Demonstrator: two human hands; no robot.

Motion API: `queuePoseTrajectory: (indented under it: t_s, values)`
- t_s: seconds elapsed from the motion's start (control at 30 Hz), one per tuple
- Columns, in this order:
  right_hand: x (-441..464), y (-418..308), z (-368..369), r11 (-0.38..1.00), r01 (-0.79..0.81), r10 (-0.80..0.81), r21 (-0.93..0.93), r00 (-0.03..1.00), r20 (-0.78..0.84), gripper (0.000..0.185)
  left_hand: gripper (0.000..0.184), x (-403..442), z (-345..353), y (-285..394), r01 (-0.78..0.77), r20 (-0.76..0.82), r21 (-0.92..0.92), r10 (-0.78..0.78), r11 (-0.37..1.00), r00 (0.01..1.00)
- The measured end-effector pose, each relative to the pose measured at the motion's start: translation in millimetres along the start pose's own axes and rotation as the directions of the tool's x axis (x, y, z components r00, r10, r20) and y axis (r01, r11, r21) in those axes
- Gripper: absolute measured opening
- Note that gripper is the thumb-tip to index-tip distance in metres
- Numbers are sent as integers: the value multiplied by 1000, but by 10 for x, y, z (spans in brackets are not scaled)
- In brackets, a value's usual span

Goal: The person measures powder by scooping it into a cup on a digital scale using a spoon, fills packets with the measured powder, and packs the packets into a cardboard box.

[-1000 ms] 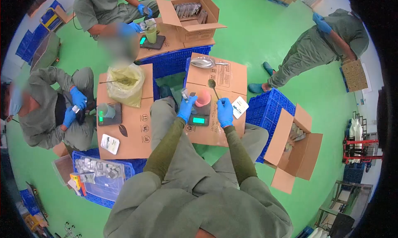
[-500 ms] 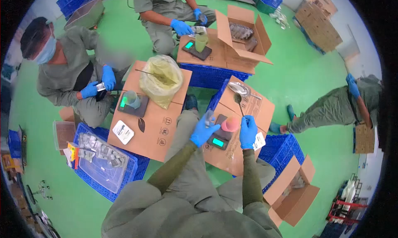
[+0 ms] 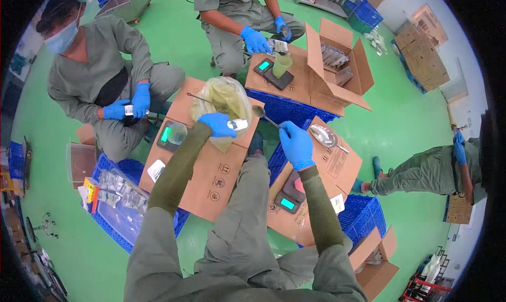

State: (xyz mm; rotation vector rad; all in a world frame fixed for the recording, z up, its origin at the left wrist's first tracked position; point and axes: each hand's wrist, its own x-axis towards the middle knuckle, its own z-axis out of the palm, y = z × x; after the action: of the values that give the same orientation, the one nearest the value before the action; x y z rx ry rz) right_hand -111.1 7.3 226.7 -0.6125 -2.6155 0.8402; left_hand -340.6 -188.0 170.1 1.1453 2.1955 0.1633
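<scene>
My left hand [image 3: 217, 124], in a blue glove, is closed around a small packet with a white label [image 3: 238, 124], in front of the clear plastic bag [image 3: 227, 99] with yellowish contents. In my right hand [image 3: 297, 145], also gloved, is the handle of a long spoon [image 3: 258, 111]; its bowl points toward the bag's right side. Below that hand, on a cardboard-topped crate, stands a black digital scale [image 3: 289, 197] with a lit green display. A pink cup [image 3: 299, 185] on it is mostly hidden by my right forearm. A metal scoop [image 3: 323, 135] lies to the right.
Another scale [image 3: 166, 136] with a clear cup stands left of the bag. Two seated co-workers [image 3: 89, 65] [image 3: 234, 17] face me; a third person [image 3: 421, 167] is at right. An open carton [image 3: 337, 60] holds pouches. A blue crate [image 3: 113, 225] carries packets.
Both hands have moved forward from the scale toward the plastic bag. The left still holds the small packet and the right the spoon. My view has shifted slightly.
</scene>
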Motion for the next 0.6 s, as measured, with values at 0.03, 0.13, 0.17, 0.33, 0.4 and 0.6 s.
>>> queuePoseTrajectory:
  t_s: [0.03,0.13,0.17,0.33,0.4,0.6]
  values:
    - [111,-77,66,999,44,-43,-32,999,21,15,70,-124,-34,70,27,13,5,-27,1000,1000]
    - [434,-228,406,945,270,-249,-186,960,129,12,70,-393,32,159,48,-19,13,-48,999,999]
    - [539,-260,563,919,303,-263,-252,948,178,11,70,-407,99,108,15,-77,12,-14,1000,997]
    - [888,-147,1161,835,357,-294,-419,933,209,6,66,-92,150,-104,-62,-176,-115,41,991,983]
    - [944,-65,1274,817,359,-275,-452,930,243,5,65,287,229,-278,-63,-14,-159,62,985,998]
    - [851,-9,1328,858,372,-305,-353,924,230,7,66,-194,131,-59,60,-119,38,-55,998,991]
